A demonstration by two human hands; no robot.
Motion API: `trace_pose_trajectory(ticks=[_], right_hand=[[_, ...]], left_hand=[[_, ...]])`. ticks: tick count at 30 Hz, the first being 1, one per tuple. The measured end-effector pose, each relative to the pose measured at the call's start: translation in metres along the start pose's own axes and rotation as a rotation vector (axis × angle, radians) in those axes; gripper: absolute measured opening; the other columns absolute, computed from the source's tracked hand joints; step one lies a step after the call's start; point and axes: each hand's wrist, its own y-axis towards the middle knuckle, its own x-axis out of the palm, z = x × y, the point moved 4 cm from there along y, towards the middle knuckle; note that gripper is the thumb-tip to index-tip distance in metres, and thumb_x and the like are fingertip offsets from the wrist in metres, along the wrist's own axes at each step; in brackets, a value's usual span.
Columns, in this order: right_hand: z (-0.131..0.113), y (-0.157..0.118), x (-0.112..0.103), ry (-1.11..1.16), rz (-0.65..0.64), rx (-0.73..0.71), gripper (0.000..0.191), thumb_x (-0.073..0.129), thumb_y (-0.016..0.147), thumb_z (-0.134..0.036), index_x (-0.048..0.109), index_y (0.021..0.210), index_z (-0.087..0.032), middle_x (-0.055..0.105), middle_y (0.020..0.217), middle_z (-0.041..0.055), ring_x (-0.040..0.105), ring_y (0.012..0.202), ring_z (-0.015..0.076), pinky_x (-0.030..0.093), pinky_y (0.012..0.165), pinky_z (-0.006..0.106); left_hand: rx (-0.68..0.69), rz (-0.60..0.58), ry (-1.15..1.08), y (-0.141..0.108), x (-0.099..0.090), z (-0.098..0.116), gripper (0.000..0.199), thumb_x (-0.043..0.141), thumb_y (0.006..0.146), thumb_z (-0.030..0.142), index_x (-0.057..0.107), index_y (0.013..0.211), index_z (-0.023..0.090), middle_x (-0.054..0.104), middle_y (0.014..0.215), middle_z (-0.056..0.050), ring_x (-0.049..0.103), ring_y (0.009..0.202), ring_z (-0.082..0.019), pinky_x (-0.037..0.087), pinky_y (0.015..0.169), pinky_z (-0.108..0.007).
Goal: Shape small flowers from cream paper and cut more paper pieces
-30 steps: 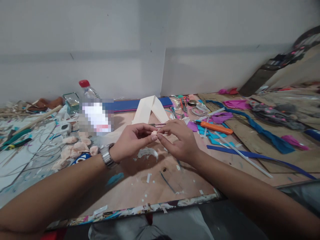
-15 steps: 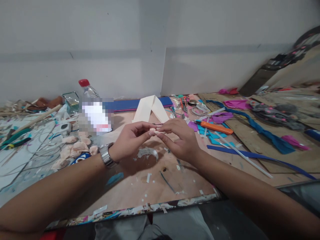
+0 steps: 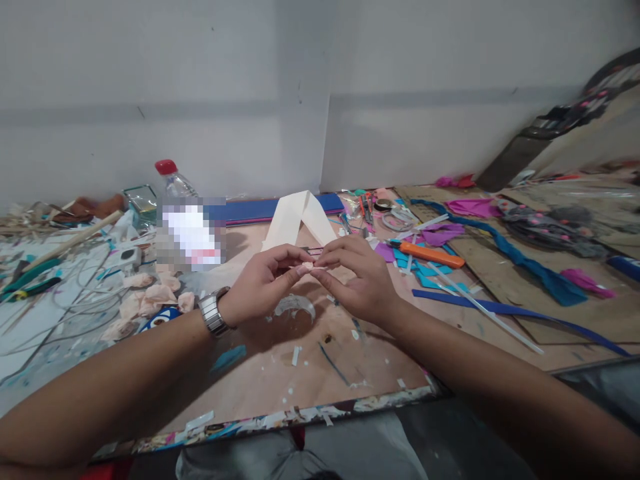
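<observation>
My left hand [image 3: 270, 279] and my right hand [image 3: 357, 275] meet over the middle of the wooden table [image 3: 300, 373]. Between their fingertips they pinch a small, pale pink piece [image 3: 308, 265], perhaps paper or fabric; most of it is hidden by the fingers. Just behind the fingers a folded cream strip [image 3: 290, 217] stands like an upturned V. Left of my wristwatch lie several crumpled peach-coloured bundles [image 3: 155, 297]. A clear ring of tape or plastic [image 3: 296, 307] rests on the table below my hands.
At the left stand a red-capped bottle [image 3: 173, 177] and a blurred bright screen [image 3: 193, 233], with green-handled pliers [image 3: 33, 280] nearby. An orange utility knife [image 3: 430, 253], coloured scraps and a blue strip [image 3: 480, 305] lie to the right. A white wall [image 3: 200, 80] rises behind.
My fingertips have closed in more on the small pale piece, and less of it shows. Both hands stay in nearly the same place.
</observation>
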Motion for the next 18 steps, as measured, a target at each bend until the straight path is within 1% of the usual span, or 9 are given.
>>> trace_pose_trajectory(ticks=[5,10,15,18], right_hand=[[-0.0005,-0.0005,-0.0004,0.007,0.01,-0.001,0.009,0.074,0.094,-0.031,0.072,0.09,-0.023,0.074,0.094,0.0068,0.069,0.092,0.0239,0.052,0.087,0.044],[-0.0002,0.0,0.0002,0.008,-0.007,0.008,0.012,0.073,0.094,-0.034,0.071,0.088,-0.024,0.075,0.093,0.0064,0.069,0.092,0.0244,0.052,0.086,0.044],[-0.0013,0.0013,0.0006,0.043,-0.027,-0.015,0.01,0.073,0.095,-0.033,0.07,0.096,-0.024,0.076,0.095,0.006,0.071,0.092,0.0239,0.052,0.087,0.044],[-0.0016,0.0016,0.0005,0.058,-0.031,-0.018,0.007,0.071,0.096,-0.032,0.07,0.098,-0.025,0.077,0.098,0.0056,0.072,0.095,0.0241,0.052,0.09,0.044]], left_hand=[[0.044,0.039,0.104,0.0012,-0.0039,0.0023,0.023,0.071,0.097,0.036,0.077,0.108,0.017,0.078,0.114,-0.011,0.072,0.101,-0.02,0.057,0.09,-0.033],[0.008,0.033,0.077,0.0006,-0.0037,0.0039,0.026,0.078,0.092,0.037,0.078,0.11,0.019,0.079,0.116,-0.011,0.074,0.1,-0.02,0.059,0.087,-0.033],[0.031,0.048,0.066,0.0,-0.0036,0.005,0.025,0.073,0.095,0.037,0.079,0.112,0.02,0.079,0.118,-0.011,0.074,0.105,-0.021,0.059,0.094,-0.035],[0.017,0.072,0.032,0.001,-0.0035,0.0036,0.028,0.074,0.095,0.038,0.075,0.114,0.018,0.078,0.118,-0.012,0.074,0.103,-0.021,0.06,0.092,-0.034]])
